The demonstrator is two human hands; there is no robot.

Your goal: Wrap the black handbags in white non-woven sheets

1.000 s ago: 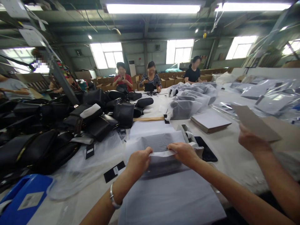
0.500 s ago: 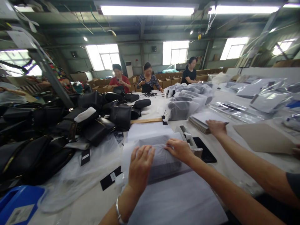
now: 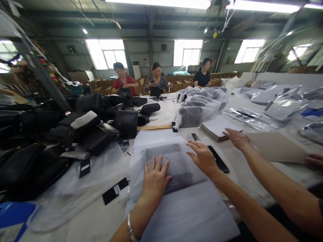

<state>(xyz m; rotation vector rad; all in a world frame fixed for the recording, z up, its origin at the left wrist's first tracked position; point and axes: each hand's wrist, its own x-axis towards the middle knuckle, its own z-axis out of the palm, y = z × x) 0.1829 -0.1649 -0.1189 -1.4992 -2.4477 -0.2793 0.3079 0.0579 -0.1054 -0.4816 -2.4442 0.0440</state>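
Observation:
A dark bag-like item wrapped in thin translucent white tissue [image 3: 180,161] lies in front of me on white paper sheets [image 3: 186,211]. My left hand [image 3: 156,176], with a silver bangle at the wrist, rests flat on the wrapping, fingers spread. My right hand [image 3: 203,156] hovers at the right edge of the wrapped item, fingers apart and holding nothing. Behind that hand a tape dispenser [image 3: 195,137] shows only in part. A black phone [image 3: 219,161] lies just to its right. Left of the wrapping is a black hang tag [image 3: 114,191] with a white label.
Black handbags [image 3: 101,134] are heaped on the left, beside a blue bin [image 3: 15,218]. Wrapped bags [image 3: 194,112] stand in a row ahead. At right, a co-worker's hand [image 3: 238,137] touches a stack of sheets [image 3: 217,129] near grey-brown cardboard [image 3: 277,146]. Several people sit across the table.
My left hand has flattened onto the wrapping. My right hand has let go of the tissue and moved right, over the tape dispenser. The view has shifted slightly.

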